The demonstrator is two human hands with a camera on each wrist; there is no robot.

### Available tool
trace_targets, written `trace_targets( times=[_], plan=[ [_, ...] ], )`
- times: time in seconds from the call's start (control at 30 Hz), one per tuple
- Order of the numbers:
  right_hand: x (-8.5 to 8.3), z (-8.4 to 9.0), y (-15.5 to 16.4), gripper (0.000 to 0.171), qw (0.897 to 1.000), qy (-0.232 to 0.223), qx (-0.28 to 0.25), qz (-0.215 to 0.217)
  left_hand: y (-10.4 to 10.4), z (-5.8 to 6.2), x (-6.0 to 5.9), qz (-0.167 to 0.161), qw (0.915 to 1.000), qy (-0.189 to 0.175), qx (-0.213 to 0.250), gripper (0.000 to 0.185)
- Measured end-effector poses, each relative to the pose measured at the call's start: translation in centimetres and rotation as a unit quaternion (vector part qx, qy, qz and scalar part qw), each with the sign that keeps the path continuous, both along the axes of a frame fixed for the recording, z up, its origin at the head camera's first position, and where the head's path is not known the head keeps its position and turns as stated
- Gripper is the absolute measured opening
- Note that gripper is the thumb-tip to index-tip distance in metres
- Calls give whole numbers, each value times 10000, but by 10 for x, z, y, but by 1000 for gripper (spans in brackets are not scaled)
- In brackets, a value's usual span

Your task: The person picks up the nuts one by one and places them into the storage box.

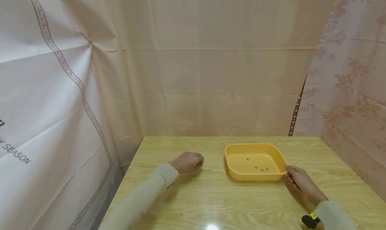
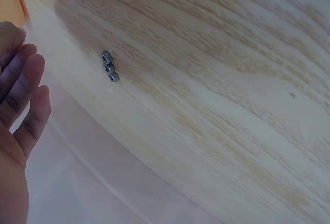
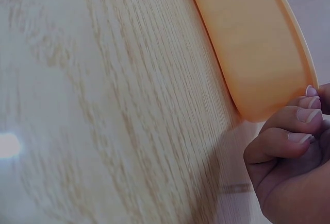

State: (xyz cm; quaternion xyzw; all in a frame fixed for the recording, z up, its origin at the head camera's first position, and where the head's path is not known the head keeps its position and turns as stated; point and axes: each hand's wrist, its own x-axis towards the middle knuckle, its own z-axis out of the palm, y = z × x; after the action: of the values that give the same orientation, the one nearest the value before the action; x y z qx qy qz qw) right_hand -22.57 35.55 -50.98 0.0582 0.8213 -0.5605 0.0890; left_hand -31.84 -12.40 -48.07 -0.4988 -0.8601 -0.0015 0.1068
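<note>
tray [image 1: 254, 176]: a few nuts [image 1: 261, 169] already sitting inside | three nuts [image 2: 109, 66] still lying on the desk [image 1: 211, 196] | your left hand [image 1: 187, 161] hovering near them, fingers relaxed and apart | your right hand [image 1: 297, 179] gripping the tray's near corner

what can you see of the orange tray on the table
The orange tray is a shallow rectangular dish with rounded corners and a thin flared rim, plastic by its look. It sits flat and upright on the wooden table, right of centre. A few small dark pieces, probably nuts, lie loose on its floor. The right hand holds its near right corner, fingertips against the outer wall.
</note>
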Motion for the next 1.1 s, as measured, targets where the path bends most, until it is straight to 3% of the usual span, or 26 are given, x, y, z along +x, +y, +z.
trace_targets(
  times=[0.63,1.1],
  plan=[
    [0,0,0,50,10000,72,-30,29,20,6,1,-96,9998,143,-105,5],
    [0,0,0,52,9999,-39,120,-18,31,11,1,-150,9999,29,-75,6]
  ],
)
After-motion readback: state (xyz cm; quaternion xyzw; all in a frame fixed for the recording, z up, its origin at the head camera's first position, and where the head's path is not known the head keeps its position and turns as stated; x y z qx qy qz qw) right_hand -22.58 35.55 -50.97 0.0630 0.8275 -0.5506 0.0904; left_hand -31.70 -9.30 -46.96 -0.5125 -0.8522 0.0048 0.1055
